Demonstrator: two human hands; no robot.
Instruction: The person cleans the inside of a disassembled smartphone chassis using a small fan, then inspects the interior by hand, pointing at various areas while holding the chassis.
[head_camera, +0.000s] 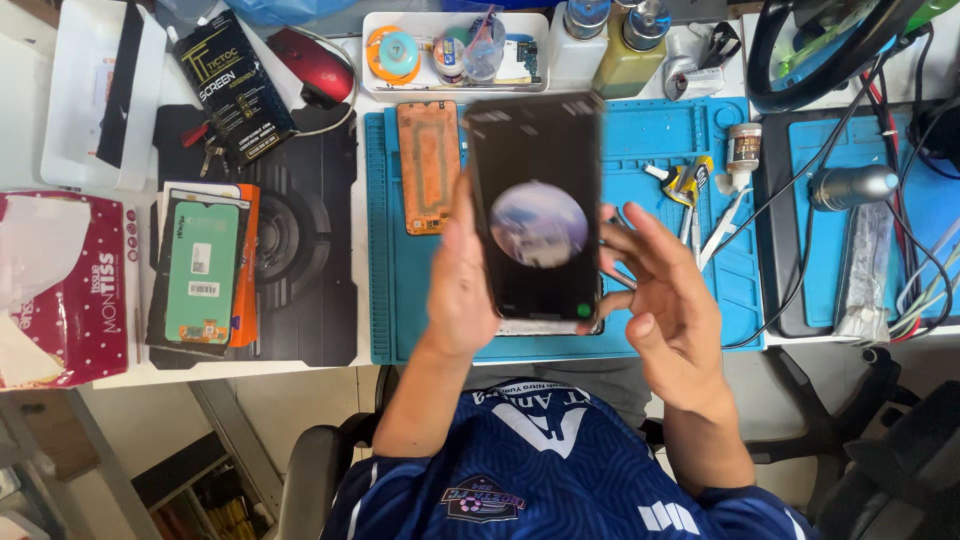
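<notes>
- We hold a black smartphone (537, 205) upright in our left hand (462, 285), raised above the blue work mat (400, 290) near the middle of the desk (30, 120); its screen is lit with a round picture.
- Left hand grip: fingers closed along the phone's left edge, thumb side only partly visible. The hold looks one-sided to us, so a slip could drop the phone onto the mat.
- Right hand (668, 300) is open, fingers spread, just beside the phone's right edge. We cannot tell whether a fingertip touches it. It holds nothing.
- Risk 1: the phone is blurred at its top edge, so it may be moving; a loose hold could let it tip forward.
- Risk 2: under the phone, a thin pale edge shows at its lower end, maybe a loose panel. If it is unbonded, it could separate. We cannot confirm.
- Risk 3: tweezers and a yellow-handled tool (690, 185) lie near the mat's right edge; a falling phone could strike them.
- Risk 4: the small glue bottle (742, 148) stands near the mat's back right corner, within elbow sweep.
- An orange phone frame (428, 165) lies flat on the mat, left of the phone, well clear.
- The tissue box (65, 290) sits at the desk's left edge.
</notes>
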